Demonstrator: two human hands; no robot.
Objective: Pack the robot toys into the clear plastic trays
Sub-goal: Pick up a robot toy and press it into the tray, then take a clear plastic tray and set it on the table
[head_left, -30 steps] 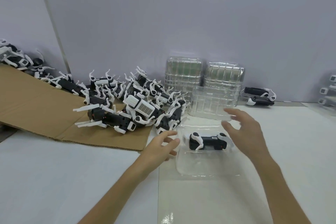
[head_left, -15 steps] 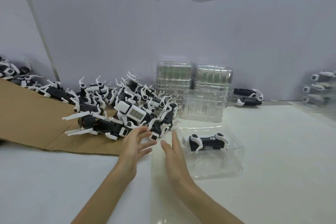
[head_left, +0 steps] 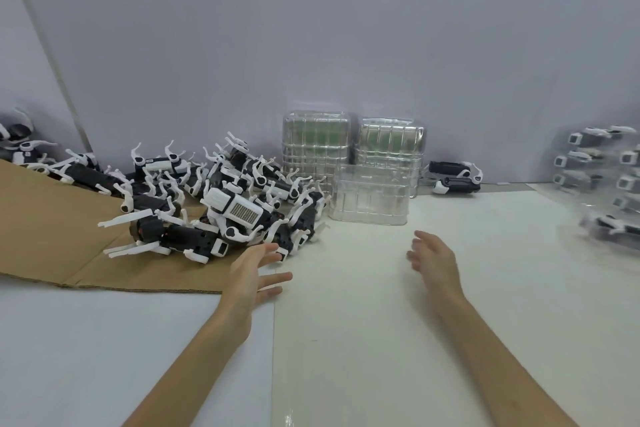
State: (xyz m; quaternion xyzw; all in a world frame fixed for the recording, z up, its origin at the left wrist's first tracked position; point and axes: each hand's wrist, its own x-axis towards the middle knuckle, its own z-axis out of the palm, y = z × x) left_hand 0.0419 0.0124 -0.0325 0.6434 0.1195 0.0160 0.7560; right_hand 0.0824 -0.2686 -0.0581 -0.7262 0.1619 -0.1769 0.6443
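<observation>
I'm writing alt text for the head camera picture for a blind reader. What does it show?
Two empty, open hands, the left hand and the right hand, hover over a white table. A heap of black-and-white robot toys lies on cardboard to the left, and stacks of clear plastic trays stand against the back wall.

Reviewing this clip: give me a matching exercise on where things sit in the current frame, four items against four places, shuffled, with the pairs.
Items:
1. pile of robot toys
2. empty clear trays
3. packed trays
4. lone robot toy

Places:
A. far right edge
B. against the wall, right of the tray stacks
C. on the cardboard sheet, left
D. centre, by the wall

Pairs: 1-C, 2-D, 3-A, 4-B
</observation>
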